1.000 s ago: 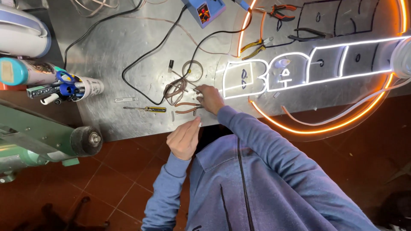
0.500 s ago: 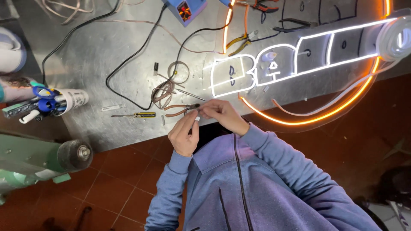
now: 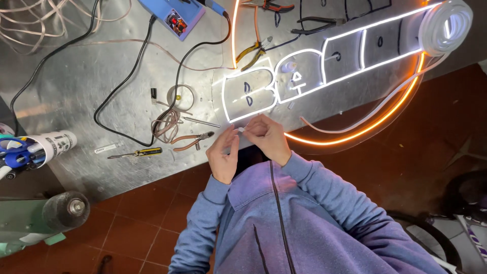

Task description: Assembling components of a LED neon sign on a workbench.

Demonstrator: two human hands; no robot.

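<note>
Fingertips of left hand (image 3: 223,155) and right hand (image 3: 268,136) pinched on small white piece (image 3: 240,130) between them.

A grey metal bench (image 3: 76,96) spreads beyond the fingers; dark red floor tiles (image 3: 152,223) lie below them, lit by orange-white glow.

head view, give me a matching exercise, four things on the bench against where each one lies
Things:
1. screwdriver
2. blue box
3. roll of white strip
4. brown-handled pliers

Places:
A. top right, at the end of the lit sign
B. just left of the left hand
C. near the bench's front edge, left of the pliers
D. top of the bench, with a black cable running from it

Pairs: 1-C, 2-D, 3-A, 4-B
</note>
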